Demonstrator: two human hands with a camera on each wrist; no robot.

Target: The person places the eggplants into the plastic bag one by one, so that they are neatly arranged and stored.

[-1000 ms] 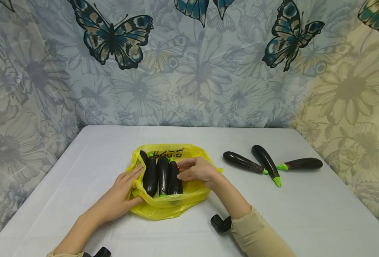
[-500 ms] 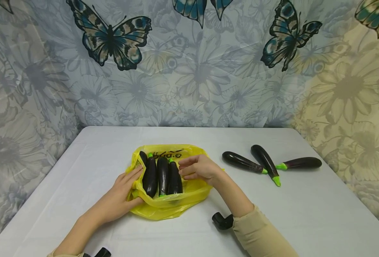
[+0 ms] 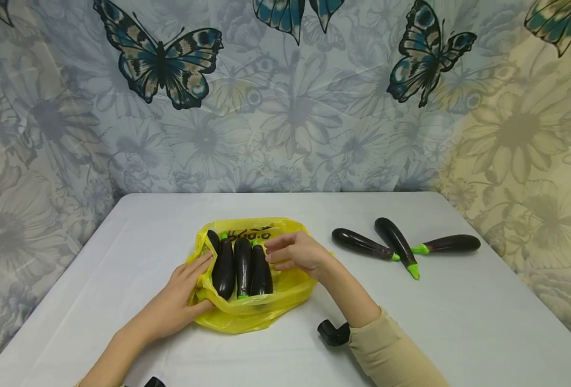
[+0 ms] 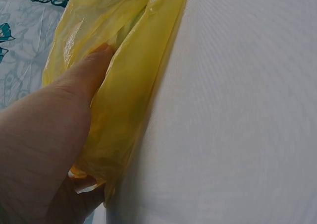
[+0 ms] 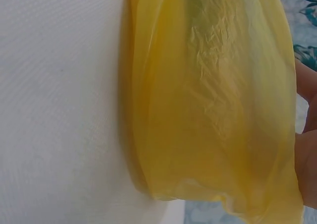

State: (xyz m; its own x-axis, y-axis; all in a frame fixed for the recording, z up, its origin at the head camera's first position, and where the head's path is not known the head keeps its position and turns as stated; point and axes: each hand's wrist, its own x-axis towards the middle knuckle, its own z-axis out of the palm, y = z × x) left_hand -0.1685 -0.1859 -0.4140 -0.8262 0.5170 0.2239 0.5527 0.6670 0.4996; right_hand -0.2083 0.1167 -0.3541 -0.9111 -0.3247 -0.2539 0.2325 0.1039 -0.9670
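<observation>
From my remote seat I see the right hand (image 3: 301, 253) held over the mouth of the yellow bag (image 3: 249, 320), its fingers loosely bent with nothing visibly gripped; whether their tips touch the rightmost bagged eggplant (image 3: 261, 275) I can't tell. The left hand (image 3: 181, 294) spreads against the bag's left side, fingers fairly straight, thumb at the near rim. Inside I count at least four eggplants: three side by side, another partly hidden at the left. The film looks thin, so my worry is the left hand easing off: the rim could sag over the contents and bar the way. If the right wrist passes too low over the right edge, it could snag the film and drag the bag askew. Farther right on the white table (image 3: 459, 322), three loose eggplants (image 3: 393, 236) lie with stem ends crowded; nudging one could roll its neighbours.
</observation>
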